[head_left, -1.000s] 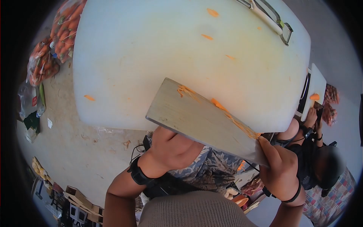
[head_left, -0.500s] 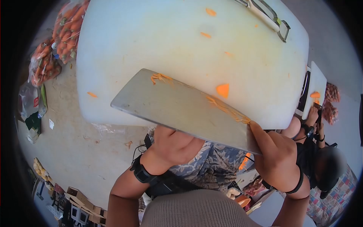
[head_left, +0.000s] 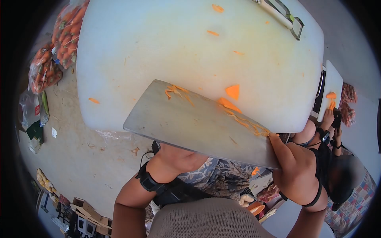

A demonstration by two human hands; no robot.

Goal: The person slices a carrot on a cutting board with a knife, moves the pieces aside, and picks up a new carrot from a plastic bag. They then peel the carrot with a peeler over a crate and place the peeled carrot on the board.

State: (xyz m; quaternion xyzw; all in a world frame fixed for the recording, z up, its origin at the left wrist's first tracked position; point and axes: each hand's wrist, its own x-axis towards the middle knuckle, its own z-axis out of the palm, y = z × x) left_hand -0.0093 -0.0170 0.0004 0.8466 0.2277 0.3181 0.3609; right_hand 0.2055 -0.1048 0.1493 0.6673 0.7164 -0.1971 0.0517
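Note:
A wide cleaver (head_left: 198, 125) lies flat-side up across the near edge of the white cutting board (head_left: 158, 51), with orange shreds along its far edge. My right hand (head_left: 295, 162) is closed round its handle end at the right, a finger against the blade; the handle itself is hidden. Under the blade's left half is my left hand (head_left: 180, 158), its fingers covered by the metal. Just beyond the blade lie an orange carrot piece (head_left: 233, 91) and a flat carrot slice (head_left: 229, 105), partly behind the blade edge. Small carrot scraps (head_left: 213, 33) dot the board.
A peeler (head_left: 281, 16) rests at the board's far right. Bags of carrots (head_left: 67, 37) stand on the floor at the left. At the right, a co-worker (head_left: 343, 178) has hands at another white board (head_left: 330, 83). Boxes (head_left: 85, 210) sit at lower left.
The cleaver has shifted right and slightly nearer, along with my right hand. A flat carrot slice now shows beside the blade's far edge.

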